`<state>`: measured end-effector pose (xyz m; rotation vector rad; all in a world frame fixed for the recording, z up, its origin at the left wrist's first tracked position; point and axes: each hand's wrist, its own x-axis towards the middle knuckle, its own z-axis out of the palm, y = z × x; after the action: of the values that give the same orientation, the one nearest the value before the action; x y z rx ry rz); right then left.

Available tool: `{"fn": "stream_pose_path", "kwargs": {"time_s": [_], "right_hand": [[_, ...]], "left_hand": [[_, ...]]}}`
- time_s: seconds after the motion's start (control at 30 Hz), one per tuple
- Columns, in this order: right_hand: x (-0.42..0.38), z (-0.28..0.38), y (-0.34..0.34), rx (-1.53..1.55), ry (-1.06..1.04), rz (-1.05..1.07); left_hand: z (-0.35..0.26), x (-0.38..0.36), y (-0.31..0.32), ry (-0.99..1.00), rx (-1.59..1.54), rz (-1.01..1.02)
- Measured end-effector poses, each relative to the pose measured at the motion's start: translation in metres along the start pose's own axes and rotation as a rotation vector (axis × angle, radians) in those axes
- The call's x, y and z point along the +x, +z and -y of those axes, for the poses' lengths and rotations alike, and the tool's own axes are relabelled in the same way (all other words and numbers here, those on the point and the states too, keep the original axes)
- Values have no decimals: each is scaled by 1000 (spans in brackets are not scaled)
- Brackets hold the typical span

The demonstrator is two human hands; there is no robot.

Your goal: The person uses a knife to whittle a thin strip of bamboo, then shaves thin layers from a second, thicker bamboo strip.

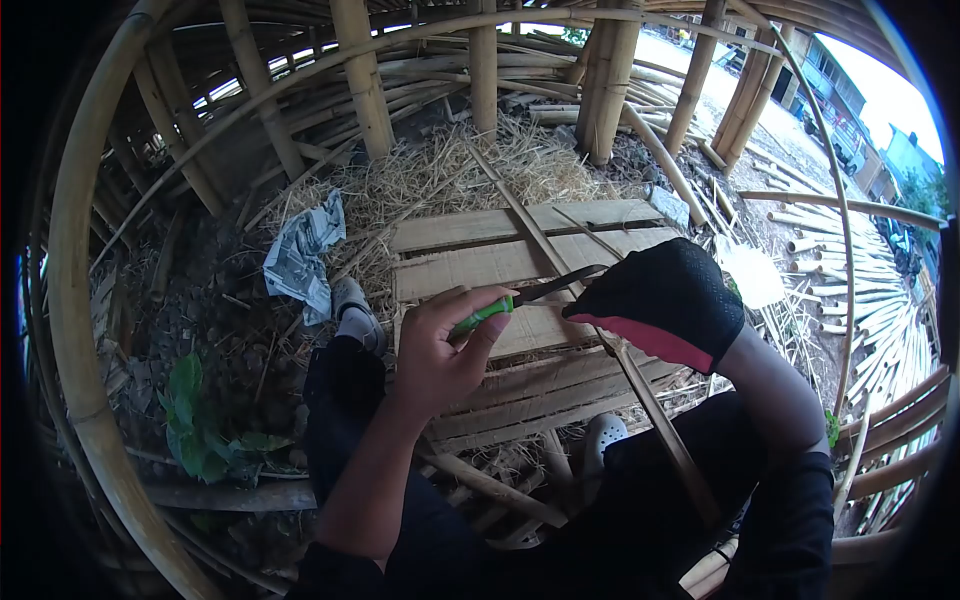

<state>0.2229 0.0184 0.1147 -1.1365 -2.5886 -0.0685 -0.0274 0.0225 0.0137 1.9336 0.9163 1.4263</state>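
Note:
My bare left hand (452, 340) is wrapped round the green handle of a knife (548, 284). Its dark blade points right, across a long bamboo strip (535, 235), and the curved tip comes close to my right hand (665, 305). That hand wears a black glove with a pinkish-red palm. Its fingers are closed at the bamboo strip, though the glove hides most of the grip. A thinner bamboo sliver (590, 232) runs up to the glove. The long strip slants from the straw down over my lap.
Beneath my hands is a low slatted wooden platform (470, 270). Crumpled newspaper (305, 258) lies left of it, with straw (420, 180) behind. Bamboo posts (610, 90) stand beyond, and a curved bamboo pole (80, 330) arcs along the left. Many cut bamboo poles (885, 330) lie at right.

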Motion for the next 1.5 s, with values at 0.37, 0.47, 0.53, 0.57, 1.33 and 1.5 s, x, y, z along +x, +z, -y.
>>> {"fn": "stream_pose_path", "kwargs": {"time_s": [0.37,0.47,0.53,0.57,1.33,1.5], "right_hand": [[0,8,7,-46,-24,-108],[-1,9,9,-63,-34,-149],[-1,10,7,-9,-15,-126],[0,9,7,-9,-14,-126],[16,11,24,78,-7,-149],[16,1,16,58,-110,-186]], "left_hand": [[-3,-4,3,-24,-38,52],[0,-6,5,-55,-90,63],[0,-6,5,-42,-104,66],[-3,-6,5,-62,-112,64],[-7,-6,13,-173,-156,-37],[-3,-5,9,-149,-139,-53]]}}
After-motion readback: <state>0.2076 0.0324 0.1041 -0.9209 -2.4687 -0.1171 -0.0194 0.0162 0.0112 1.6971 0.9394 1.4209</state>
